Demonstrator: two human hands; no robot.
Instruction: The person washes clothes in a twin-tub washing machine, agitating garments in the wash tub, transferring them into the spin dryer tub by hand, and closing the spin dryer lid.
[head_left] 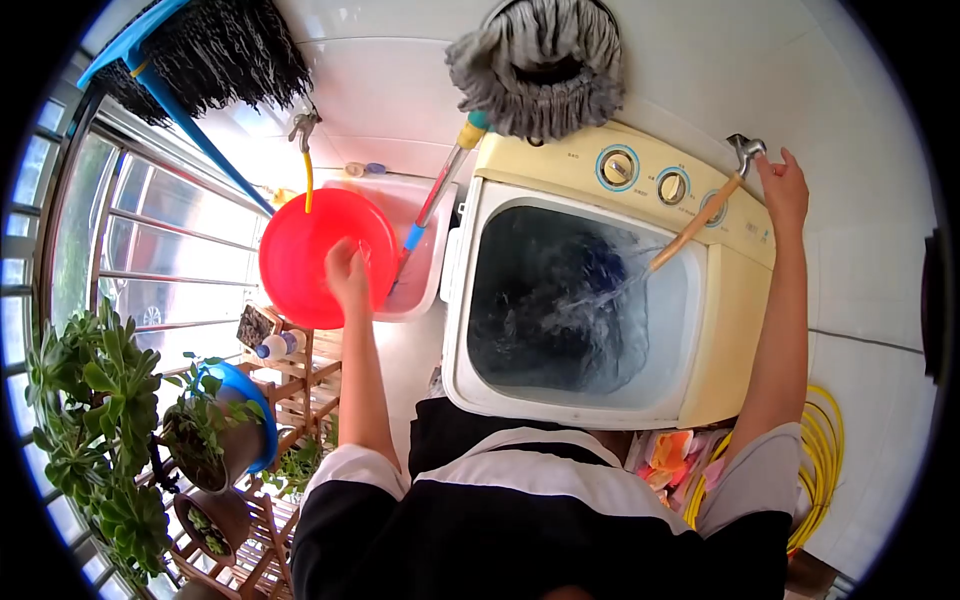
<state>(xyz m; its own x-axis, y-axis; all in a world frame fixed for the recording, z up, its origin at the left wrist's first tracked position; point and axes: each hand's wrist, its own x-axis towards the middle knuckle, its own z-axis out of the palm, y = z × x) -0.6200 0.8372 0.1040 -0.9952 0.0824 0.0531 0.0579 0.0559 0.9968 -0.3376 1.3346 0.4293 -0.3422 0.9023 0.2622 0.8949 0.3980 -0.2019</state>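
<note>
My right hand [783,190] is raised at the wall tap [746,150], its fingertips at the tap's handle and some fingers apart. A tan hose [697,224] runs from this tap down into the open tub [675,335] of the cream washing machine [738,325]. Water streams from the hose into the tub, where dark cloth [600,265] lies in churned water. Over the red basin [300,255] is my left hand [347,268], its fingers bent together; what they hold, if anything, cannot be made out. Control knobs [617,168] line the machine's back panel.
A grey mop [540,75] leans behind the machine, its pole reaching into a pink tub [425,270]. A black mop [225,55] hangs upper left. Another tap [304,125] has a yellow hose. Potted plants [120,400] stand lower left; a coiled yellow hose [825,460] lies lower right.
</note>
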